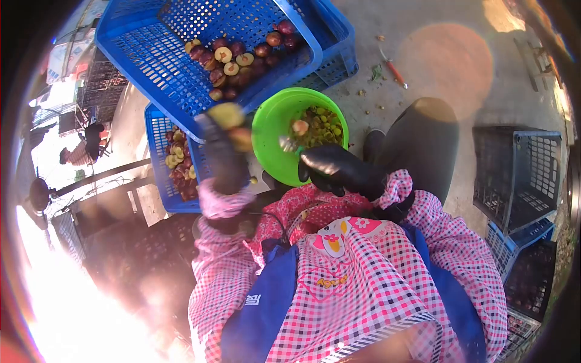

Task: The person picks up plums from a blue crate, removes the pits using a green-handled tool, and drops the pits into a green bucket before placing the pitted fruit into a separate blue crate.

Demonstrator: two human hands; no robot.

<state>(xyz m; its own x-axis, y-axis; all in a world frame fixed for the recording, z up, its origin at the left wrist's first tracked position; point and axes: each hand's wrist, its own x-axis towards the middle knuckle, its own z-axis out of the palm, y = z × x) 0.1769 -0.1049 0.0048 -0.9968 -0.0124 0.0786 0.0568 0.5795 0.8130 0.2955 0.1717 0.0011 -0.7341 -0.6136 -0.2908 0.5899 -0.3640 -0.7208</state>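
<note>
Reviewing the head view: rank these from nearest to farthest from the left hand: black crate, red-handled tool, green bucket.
1. Green bucket: just to the right of the left hand.
2. Red-handled tool: ahead and right, past the bucket.
3. Black crate: over on the right side.

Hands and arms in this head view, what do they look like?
Both the left hand and right hand wear dark gloves; the right one looks glossy, the left blurred. The sleeves are loose, checked in pink, white and black, with gathered cuffs.
</note>
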